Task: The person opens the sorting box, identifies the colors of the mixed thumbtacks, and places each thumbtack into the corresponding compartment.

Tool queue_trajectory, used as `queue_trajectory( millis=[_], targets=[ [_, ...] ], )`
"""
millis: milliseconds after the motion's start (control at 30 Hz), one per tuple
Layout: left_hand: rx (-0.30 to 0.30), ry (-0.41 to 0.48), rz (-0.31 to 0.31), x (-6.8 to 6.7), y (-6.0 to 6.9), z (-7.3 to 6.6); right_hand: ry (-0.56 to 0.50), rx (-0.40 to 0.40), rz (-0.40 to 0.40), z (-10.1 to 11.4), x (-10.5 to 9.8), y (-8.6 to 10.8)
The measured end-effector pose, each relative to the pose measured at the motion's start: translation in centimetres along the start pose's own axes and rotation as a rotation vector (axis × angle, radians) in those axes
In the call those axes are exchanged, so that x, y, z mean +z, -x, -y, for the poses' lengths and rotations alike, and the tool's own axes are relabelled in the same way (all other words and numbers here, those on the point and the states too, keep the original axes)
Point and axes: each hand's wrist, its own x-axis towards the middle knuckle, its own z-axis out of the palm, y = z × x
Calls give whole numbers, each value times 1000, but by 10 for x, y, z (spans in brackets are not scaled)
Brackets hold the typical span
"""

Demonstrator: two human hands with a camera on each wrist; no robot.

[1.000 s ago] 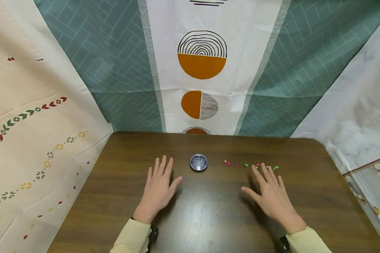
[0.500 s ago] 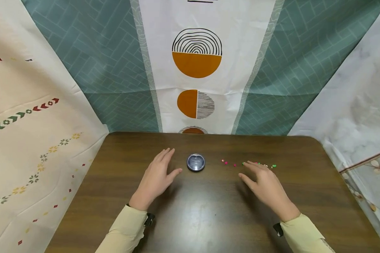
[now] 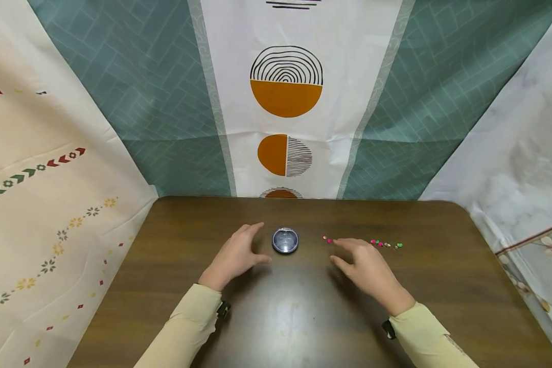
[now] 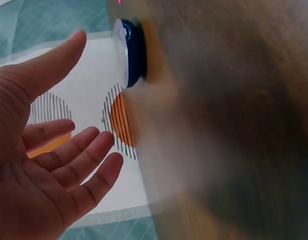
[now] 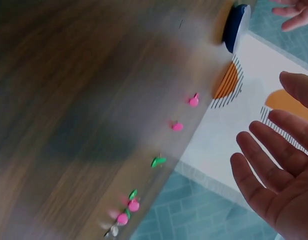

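Note:
A small round dark blue case point(image 3: 285, 240) with a clear lid lies on the table between the two hands. My left hand point(image 3: 236, 255) hovers just left of it, thumb and fingers spread apart and holding nothing; the left wrist view shows the case point(image 4: 137, 55) beyond the thumb. To the case's right runs a loose row of tiny pink, green and pale thumbtack-like pieces point(image 3: 381, 244), clearer in the right wrist view, where one pink piece point(image 5: 194, 101) lies nearest the case. My right hand point(image 3: 367, 268) hovers over this row with fingers loosely bent and nothing held, hiding part of it.
The brown wooden table point(image 3: 276, 327) has its far edge against a hanging cloth point(image 3: 345, 102) in teal and white. A cream patterned cloth point(image 3: 50, 214) hangs at the left, and a pale marbled one point(image 3: 520, 153) at the right.
Both hands have moved inward, the left closer to the case and the right leftward along the row. Their fingers, first spread flat, are now more bent. The case stays put.

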Motion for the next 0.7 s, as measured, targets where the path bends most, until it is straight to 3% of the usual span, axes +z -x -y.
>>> queue_trajectory(
  millis=[400,700],
  targets=[
    [70,-69,165,20,-39,-5,9,-44,70,10,24,-23],
    [100,-54,236,30,-64,-9,6,-87,103,14,34,-51]
  ],
)
